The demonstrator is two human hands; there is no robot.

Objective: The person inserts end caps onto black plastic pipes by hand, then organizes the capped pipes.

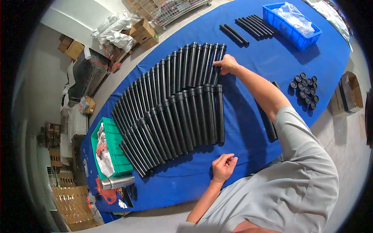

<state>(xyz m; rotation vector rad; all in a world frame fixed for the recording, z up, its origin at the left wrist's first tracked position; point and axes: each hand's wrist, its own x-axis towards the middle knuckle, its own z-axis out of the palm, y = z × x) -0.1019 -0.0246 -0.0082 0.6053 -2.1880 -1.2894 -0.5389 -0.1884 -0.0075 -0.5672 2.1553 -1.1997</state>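
Note:
Two rows of black capped tubes [182, 70] lie side by side on the blue tablecloth [248, 155]. At the far right end of the upper row, my right hand [226, 65] has its fingers closed on a black tube [220, 58], just below its cap. My left hand [223, 167] is over the cloth near the table's front edge, below the lower row of tubes [200, 116]. Its fingers are curled together, and whether anything is between them is too small to tell.
Black round caps [307, 91] lie in a cluster at the right. Thinner tubes [254, 27] and a blue crate [297, 39] with plastic bags are at the back. A green crate [120, 151] and a metal cylinder [117, 182] stand at the left. More black tubes [268, 120] lie beneath my right arm.

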